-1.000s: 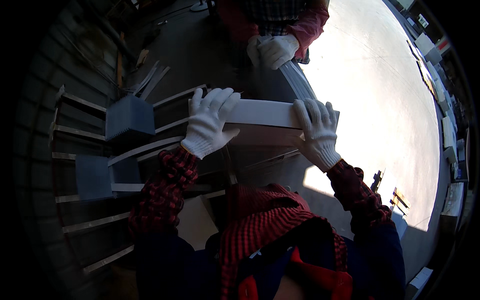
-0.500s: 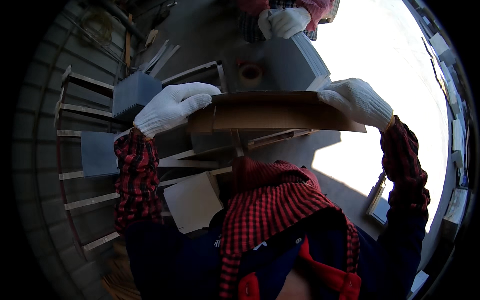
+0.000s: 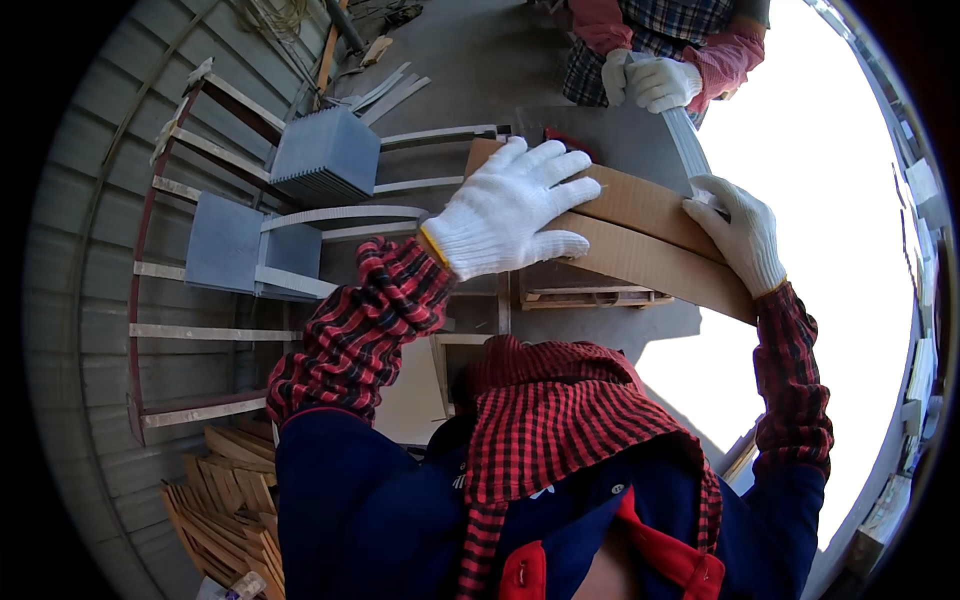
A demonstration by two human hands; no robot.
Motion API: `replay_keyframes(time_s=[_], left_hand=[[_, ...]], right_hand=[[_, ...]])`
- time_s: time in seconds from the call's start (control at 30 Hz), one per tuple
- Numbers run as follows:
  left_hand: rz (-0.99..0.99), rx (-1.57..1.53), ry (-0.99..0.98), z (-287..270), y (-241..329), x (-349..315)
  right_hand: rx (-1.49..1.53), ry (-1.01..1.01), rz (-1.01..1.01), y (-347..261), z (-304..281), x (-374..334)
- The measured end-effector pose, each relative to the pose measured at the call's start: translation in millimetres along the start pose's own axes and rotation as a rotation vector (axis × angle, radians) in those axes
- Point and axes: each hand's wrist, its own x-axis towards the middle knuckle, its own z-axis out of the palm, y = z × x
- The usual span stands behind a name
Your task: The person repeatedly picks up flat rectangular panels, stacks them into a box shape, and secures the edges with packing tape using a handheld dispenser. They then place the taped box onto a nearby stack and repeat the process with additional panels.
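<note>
A long brown cardboard piece (image 3: 640, 245) with a lengthwise crease lies between my hands, over grey sheets (image 3: 605, 135). My left hand (image 3: 520, 205), in a white knitted glove, rests flat on its left part with fingers spread. At the cardboard's right end, my right hand (image 3: 742, 228), gloved too, is closed with thumb and fingers around its edge; the fingertips are partly hidden. Beyond the cardboard, another person's gloved hands (image 3: 655, 82) touch the far end of the grey sheet stack's pale edges (image 3: 686, 145).
To the left stands a metal rack (image 3: 210, 332) with stacked grey panels (image 3: 325, 152). Wooden slats (image 3: 225, 495) are piled at lower left. A wooden pallet (image 3: 595, 297) sits below the cardboard, and pale strips (image 3: 392, 92) lie on the floor at the back.
My left hand has let go of the cardboard's left end and moved right, opening flat on top. The cardboard has tipped so its creased face shows. The view has shifted.
</note>
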Motion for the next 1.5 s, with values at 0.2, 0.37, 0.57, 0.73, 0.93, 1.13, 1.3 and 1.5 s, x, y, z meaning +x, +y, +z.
replay_keyframes(time_s=[0.2,0.37,0.57,0.73,0.93,1.13,1.3,1.5], left_hand=[[-0.044,-0.014,0.019,19.9,-21.9,-4.0],[-0.111,-0.123,-0.031,27.5,-14.1,-5.6],[-0.149,0.094,0.234,55.1,-11.8,4.3],[-0.148,0.075,0.275,47.2,-14.9,10.9],[-0.333,-0.238,0.432,16.4,-16.2,-22.9],[-0.384,-0.35,0.593,27.9,3.6,-33.4],[-0.622,-0.278,0.746,68.9,22.6,-36.4],[-0.772,-0.809,0.486,97.0,9.7,-58.8]], right_hand=[[-0.46,0.198,-0.47,-2.7,10.0,-42.5],[-0.12,-0.07,-0.118,-11.1,16.5,-59.9],[-0.238,0.119,-0.14,-10.0,32.4,-53.5],[-0.164,-0.004,-0.095,-9.0,17.5,-41.4],[0.531,0.314,0.05,17.8,-32.5,-69.7],[0.168,0.078,0.28,7.6,-45.9,-57.3],[0.114,0.015,0.052,-14.8,-32.2,-32.0],[-0.011,-0.074,-0.007,5.0,-6.7,-26.8]])
